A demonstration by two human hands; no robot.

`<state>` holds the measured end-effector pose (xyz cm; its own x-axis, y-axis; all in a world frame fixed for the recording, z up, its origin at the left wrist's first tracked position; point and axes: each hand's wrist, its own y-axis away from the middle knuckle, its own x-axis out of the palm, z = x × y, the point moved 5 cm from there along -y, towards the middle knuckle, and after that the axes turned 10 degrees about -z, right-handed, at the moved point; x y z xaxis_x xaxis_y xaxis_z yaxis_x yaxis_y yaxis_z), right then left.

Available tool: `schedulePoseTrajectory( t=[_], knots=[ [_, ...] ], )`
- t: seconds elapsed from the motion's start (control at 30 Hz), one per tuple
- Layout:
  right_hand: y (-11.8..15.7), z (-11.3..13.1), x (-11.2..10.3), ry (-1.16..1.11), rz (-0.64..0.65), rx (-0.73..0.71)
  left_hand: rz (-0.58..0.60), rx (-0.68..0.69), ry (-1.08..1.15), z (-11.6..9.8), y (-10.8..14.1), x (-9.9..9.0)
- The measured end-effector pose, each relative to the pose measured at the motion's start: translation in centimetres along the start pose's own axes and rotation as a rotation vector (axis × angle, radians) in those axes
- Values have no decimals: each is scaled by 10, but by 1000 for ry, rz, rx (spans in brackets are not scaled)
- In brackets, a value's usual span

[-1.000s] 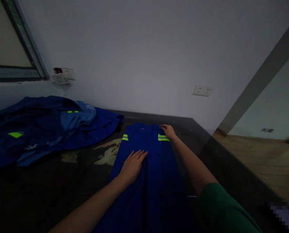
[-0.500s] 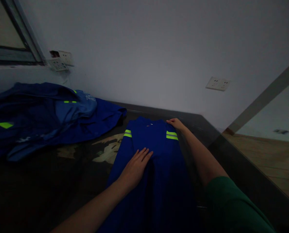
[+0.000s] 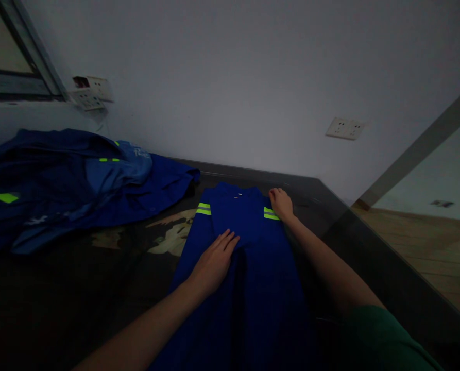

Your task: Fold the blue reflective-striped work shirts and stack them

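Observation:
A blue garment (image 3: 237, 216) with yellow-green and grey stripes at both shoulders lies face up on the dark table, its collar toward the wall. My left hand (image 3: 216, 257) rests flat on its middle, fingers spread and holding nothing. At the garment's right shoulder is my right hand (image 3: 280, 202), its fingers curled together at the edge of the cloth, just above the right stripe. How much fabric lies between those fingers is too small to make out.
A heap of blue clothes (image 3: 67, 180) lies at the left. A camouflage-patterned patch (image 3: 171, 234) shows beside the garment. Behind stands a wall with a socket plate (image 3: 344, 128). The dark table (image 3: 330, 221) ends in a slanting edge at the right.
My right hand has shifted slightly along the shoulder edge and its fingers have curled in more. My left hand stays flat on the garment. The view has tilted a little.

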<state>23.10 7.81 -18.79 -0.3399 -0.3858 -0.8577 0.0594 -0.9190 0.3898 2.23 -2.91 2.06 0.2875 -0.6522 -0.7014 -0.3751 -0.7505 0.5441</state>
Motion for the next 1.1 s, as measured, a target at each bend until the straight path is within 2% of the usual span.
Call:
schedulePoseTrajectory(
  t=[0.1,0.2,0.27,0.33,0.43,0.53,0.63,0.73,0.87,0.97,1.1],
  knots=[
    [15,13,-1,-28,91,-92,-11,-4,-4,1,0,0],
    [21,25,-19,-70,78,-115,-17,-15,3,2,1,0],
    [28,41,-43,-201,54,-180,-20,-20,12,2,1,0],
    [45,66,-75,-406,83,-336,-26,-24,22,2,0,-1],
    [86,109,-121,-608,278,-670,-35,-54,45,3,-1,-3],
    [122,135,-146,-494,456,-935,-67,-97,98,4,-1,-6],
    [132,142,-151,-218,479,-1076,-102,-128,145,6,-2,-9],
    [123,142,-158,-90,460,-1117,-131,-111,167,4,-1,-14],
    [108,142,-172,-100,497,-1064,-215,-81,161,0,0,-27],
    [105,139,-174,-189,514,-1009,-223,-62,81,-4,0,-36],
    [105,132,-161,-379,501,-863,-150,24,-59,-14,0,-39]
  ],
)
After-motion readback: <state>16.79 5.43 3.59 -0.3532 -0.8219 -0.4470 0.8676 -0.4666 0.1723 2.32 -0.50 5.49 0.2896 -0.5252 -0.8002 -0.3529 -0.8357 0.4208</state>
